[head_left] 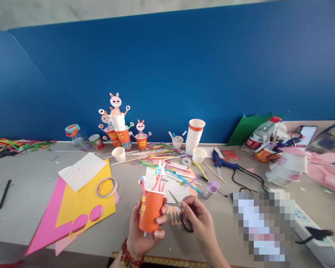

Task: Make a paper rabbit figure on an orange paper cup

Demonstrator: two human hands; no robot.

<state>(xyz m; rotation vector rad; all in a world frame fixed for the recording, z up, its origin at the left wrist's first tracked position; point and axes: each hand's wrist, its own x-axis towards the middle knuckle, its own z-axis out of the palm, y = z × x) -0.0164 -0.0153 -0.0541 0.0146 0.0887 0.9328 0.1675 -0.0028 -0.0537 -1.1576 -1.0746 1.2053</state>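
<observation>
My left hand (145, 230) is wrapped round an orange paper cup (151, 212) with yellow lettering. Bent pipe cleaners (158, 182) with small paper pieces stick out of its rim, and a short pale end shows below its base. To the right, my right hand (198, 217) pinches a pair of scissors (174, 198) near the pivot. Their blades point up and left, and a dark handle loop hangs beneath my fingers. Under the blades lie a white sheet (173, 191) and a brown strip (174, 217) with dark leaf-like shapes.
Finished rabbit cups (122, 136) stand at the back left. Coloured paper (86, 201) and a tape roll (97, 188) lie left. Straws and pens (167, 152) spread across the middle. A glue stick (211, 190), a corded glue gun (223, 162) and a power strip (315, 230) are right.
</observation>
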